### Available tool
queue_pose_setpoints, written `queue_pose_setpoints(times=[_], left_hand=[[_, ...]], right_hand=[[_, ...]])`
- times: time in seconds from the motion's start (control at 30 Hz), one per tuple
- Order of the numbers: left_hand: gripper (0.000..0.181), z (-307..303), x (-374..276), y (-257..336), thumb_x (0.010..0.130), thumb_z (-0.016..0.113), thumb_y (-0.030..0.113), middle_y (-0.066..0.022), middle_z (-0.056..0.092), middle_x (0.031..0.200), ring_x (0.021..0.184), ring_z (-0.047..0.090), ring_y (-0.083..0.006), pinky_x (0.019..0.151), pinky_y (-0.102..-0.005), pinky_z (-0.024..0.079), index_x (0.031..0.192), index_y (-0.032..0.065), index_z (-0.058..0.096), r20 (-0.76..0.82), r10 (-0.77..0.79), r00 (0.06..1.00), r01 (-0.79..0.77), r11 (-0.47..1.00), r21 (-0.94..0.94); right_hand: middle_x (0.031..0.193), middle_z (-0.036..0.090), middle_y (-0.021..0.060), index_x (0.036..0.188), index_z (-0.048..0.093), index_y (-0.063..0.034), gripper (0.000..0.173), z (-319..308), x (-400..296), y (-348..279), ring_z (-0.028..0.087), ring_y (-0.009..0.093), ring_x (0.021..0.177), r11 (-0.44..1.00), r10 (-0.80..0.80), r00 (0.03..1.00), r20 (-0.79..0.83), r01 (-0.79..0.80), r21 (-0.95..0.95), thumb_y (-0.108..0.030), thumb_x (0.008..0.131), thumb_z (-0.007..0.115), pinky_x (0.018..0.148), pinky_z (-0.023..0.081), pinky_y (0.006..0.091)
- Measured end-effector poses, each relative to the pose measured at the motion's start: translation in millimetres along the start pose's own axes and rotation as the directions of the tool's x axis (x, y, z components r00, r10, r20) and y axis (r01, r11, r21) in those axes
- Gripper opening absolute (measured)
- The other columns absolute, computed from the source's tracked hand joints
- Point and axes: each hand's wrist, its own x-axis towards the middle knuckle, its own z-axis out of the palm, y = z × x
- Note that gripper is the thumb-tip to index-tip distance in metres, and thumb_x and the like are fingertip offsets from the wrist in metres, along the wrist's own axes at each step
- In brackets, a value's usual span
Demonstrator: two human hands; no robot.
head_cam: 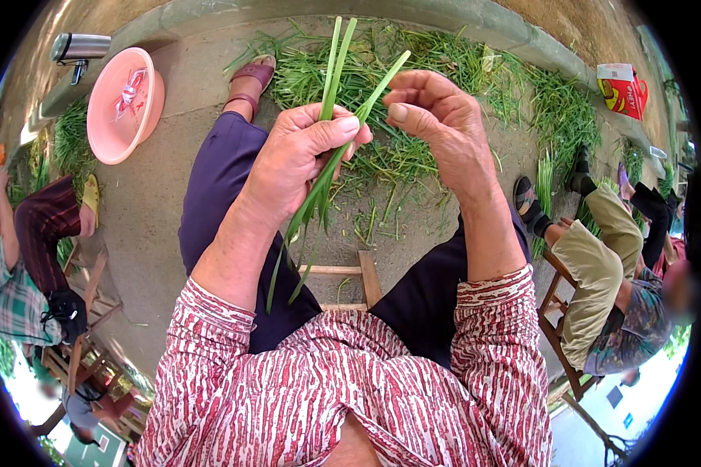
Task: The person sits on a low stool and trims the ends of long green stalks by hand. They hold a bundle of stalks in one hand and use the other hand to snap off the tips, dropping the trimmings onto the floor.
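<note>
Between the thumb and fingers of my left hand (304, 146) are several long green leafy stalks (342, 70), their pale cut ends up and their leaves hanging down towards my lap. One stalk leans right, its pale end close to my right hand (444, 125). That hand is raised with fingers curled and apart, and nothing shows in its grasp. Beyond both hands, a wide heap of cut green stalks and leaves (304, 79) covers the ground, with loose bits scattered nearer to me.
A pink plastic basin (155, 117) stands at the left, a steel flask (87, 46) on the concrete kerb (210, 16) behind it. At the right kerb is a red and white bag (622, 93). Seated people (596, 262) are on both sides. A wooden stool part (369, 274) shows between my legs.
</note>
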Motion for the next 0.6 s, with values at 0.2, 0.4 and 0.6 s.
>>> queue_pose_setpoints(times=[0.2,0.4,0.6], left_hand=[[0.013,0.5,-0.1,-1.0,0.088,0.062,0.014,-0.0053,0.066,0.083,0.066,0.056,-0.006,0.058,-0.0176,0.046,0.093,0.0029,0.064,0.061,-0.032,0.998,0.031,0.999,0.004],[0.014,3.6,1.5,-5.1,0.089,0.062,0.016,-0.0043,0.066,0.082,0.064,0.055,-0.0054,0.053,-0.017,0.044,0.093,0.0027,0.064,0.037,-0.01,0.999,0.01,1.0,0.003],[0.015,0.7,1.7,-6.0,0.09,0.061,0.018,-0.0018,0.064,0.079,0.06,0.056,-0.003,0.047,-0.0157,0.043,0.093,0.0031,0.064,0.053,-0.093,0.994,0.096,0.994,-0.055]], right_hand=[[0.077,0.062,0.0012,0.09,0.065,0.0031,0.016,4.6,-0.4,-2.7,0.055,0.007,0.073,0.999,-0.045,0.99,0.131,0.042,0.028,-0.012,0.085,0.066,0.067,0.044,0.0209],[0.07,0.062,0.0025,0.08,0.065,0.0032,0.016,1.8,-1.2,-1.3,0.056,0.008,0.066,0.999,-0.032,0.989,0.145,0.035,-0.018,-0.012,0.087,0.064,0.062,0.045,0.0228],[0.072,0.063,0.0038,0.085,0.067,0.0043,0.015,-0.2,-3.1,-2.0,0.058,0.01,0.067,0.999,-0.039,0.987,0.155,0.036,0.019,-0.01,0.088,0.063,0.063,0.048,0.0234]])
